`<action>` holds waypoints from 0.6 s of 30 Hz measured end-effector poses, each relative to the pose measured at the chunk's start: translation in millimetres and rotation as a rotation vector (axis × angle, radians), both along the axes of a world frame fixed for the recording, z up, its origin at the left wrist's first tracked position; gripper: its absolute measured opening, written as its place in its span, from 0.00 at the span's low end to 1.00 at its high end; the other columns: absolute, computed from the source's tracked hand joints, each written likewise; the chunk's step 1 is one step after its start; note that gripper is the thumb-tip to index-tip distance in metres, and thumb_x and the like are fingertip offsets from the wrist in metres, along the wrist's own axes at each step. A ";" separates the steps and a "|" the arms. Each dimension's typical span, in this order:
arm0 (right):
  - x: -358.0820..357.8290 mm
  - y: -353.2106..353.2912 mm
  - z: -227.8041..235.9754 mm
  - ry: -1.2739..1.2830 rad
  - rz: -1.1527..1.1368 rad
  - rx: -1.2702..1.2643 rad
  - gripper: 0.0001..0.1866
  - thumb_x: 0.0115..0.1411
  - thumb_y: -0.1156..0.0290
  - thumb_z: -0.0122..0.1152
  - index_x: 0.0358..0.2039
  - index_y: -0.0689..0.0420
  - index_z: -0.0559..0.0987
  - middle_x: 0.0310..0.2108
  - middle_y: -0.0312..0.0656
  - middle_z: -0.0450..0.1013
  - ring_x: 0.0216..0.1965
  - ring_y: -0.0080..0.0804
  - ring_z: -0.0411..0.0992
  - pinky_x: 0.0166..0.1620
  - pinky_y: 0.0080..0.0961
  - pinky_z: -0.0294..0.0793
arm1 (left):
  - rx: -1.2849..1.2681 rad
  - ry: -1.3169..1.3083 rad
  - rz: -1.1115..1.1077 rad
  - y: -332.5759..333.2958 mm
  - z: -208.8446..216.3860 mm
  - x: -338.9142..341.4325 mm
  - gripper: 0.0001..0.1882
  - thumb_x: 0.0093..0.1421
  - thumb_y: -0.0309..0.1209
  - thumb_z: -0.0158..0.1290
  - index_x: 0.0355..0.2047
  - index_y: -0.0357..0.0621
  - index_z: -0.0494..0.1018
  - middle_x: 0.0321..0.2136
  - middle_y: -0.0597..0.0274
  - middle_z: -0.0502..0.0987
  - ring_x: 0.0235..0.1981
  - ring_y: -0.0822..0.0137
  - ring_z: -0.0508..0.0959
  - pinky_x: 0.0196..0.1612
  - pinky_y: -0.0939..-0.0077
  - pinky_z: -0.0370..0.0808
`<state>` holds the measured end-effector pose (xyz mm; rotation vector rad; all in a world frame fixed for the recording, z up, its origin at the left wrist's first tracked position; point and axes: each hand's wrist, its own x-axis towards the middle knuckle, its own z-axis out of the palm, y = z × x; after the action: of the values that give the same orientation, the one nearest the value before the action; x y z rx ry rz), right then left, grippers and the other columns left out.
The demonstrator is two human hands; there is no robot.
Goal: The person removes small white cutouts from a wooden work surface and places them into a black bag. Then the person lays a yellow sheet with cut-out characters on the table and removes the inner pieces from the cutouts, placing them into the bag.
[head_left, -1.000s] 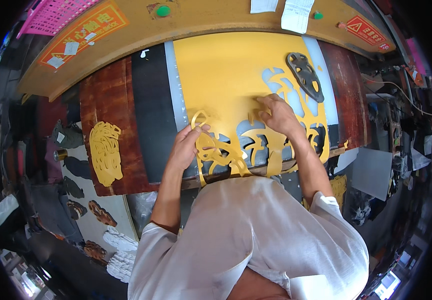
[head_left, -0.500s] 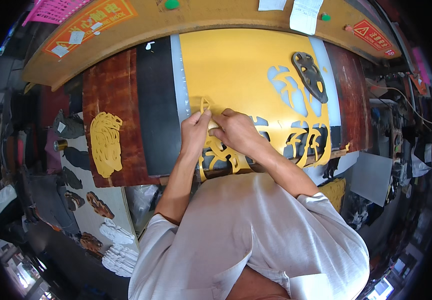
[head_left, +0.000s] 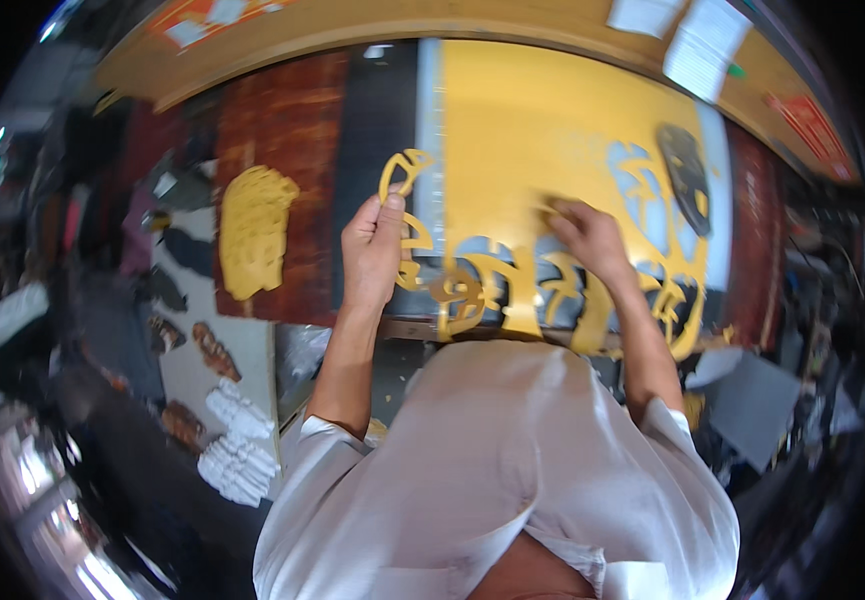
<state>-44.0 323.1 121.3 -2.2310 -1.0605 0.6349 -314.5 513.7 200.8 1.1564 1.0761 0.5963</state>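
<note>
My left hand (head_left: 374,240) pinches a yellow cut-out piece (head_left: 388,178) with open loops, held over the black mat (head_left: 377,130) just left of the yellow sheet. Above that yellow sheet (head_left: 522,120) is my right hand (head_left: 592,240), its fingers bent and smeared by motion; whether they hold anything is unclear. Cut-out gaps and thin curved strips (head_left: 522,300) run along the sheet's near edge. A dark sole-shaped cutting die (head_left: 685,175) lies at the sheet's right side, next to more cut-out openings.
Left of the mat, a pile of yellow cut pieces (head_left: 255,240) rests on a reddish-brown board (head_left: 282,110). A machine beam (head_left: 512,32) with papers crosses the far side. On a lower side table (head_left: 192,310) lie white pieces (head_left: 237,465) and brown pieces (head_left: 214,350).
My hands, close together at the sheet's left edge before, have separated. The left carries the yellow piece leftward off the sheet; the right has swung right across it. The whole view has shifted.
</note>
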 end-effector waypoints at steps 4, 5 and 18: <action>8.5 -34.0 -3.0 0.279 -0.053 0.112 0.16 0.69 0.61 0.66 0.46 0.63 0.85 0.29 0.39 0.81 0.32 0.22 0.76 0.40 0.26 0.78 | 0.074 0.141 0.054 37.5 48.1 -85.5 0.18 0.75 0.43 0.55 0.55 0.45 0.82 0.27 0.77 0.71 0.26 0.84 0.69 0.25 0.87 0.70; 6.5 -36.0 -3.7 0.315 -0.090 0.063 0.16 0.70 0.62 0.65 0.45 0.63 0.85 0.28 0.37 0.80 0.32 0.21 0.74 0.39 0.25 0.77 | 0.133 0.207 0.047 53.4 53.7 -107.5 0.19 0.75 0.44 0.55 0.55 0.45 0.82 0.28 0.77 0.71 0.27 0.85 0.70 0.27 0.86 0.71; 124.8 -91.4 21.3 -0.570 -0.372 -0.037 0.38 0.56 0.48 0.73 0.64 0.52 0.78 0.69 0.61 0.65 0.70 0.62 0.61 0.70 0.50 0.63 | 1.156 0.649 0.003 177.1 -81.1 -107.0 0.29 0.74 0.40 0.51 0.66 0.28 0.68 0.61 0.32 0.73 0.63 0.38 0.72 0.68 0.53 0.67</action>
<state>80.9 231.7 142.6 -2.6205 -0.8410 -0.1556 -421.5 690.8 119.7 2.4724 1.2816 0.9149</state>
